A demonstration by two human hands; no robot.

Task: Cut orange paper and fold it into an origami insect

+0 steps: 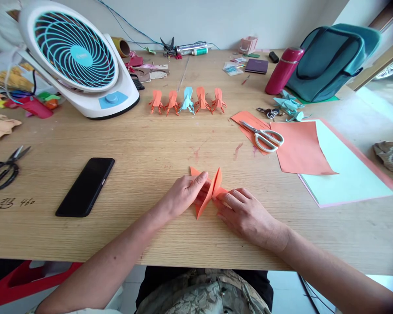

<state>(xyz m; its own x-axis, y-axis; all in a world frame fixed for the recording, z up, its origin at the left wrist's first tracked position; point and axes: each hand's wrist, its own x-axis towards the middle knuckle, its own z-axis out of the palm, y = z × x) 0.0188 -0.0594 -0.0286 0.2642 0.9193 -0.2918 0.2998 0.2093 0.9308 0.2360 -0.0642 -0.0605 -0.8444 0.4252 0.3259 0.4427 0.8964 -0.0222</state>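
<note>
A folded piece of orange paper [212,187] is held just above or on the wooden table [144,235], with one flap standing upright and points sticking out at the sides. My left hand [185,192] grips its left part, thumb on top and fingers partly hidden behind the flap. On the other side, my right hand [245,213] pinches the paper's right part between thumb and fingers. Beyond the hands stands a row of folded paper figures, several orange ones [201,99] and a blue one [187,100] in the middle.
To the left lie a black phone [85,187] and black scissors [7,168], with a white fan [113,98] behind. At right, white-handled scissors [265,137] rest on orange paper [301,146] beside pale green sheets [347,185]. A pink bottle [284,72] and teal bag [330,65] stand farther back.
</note>
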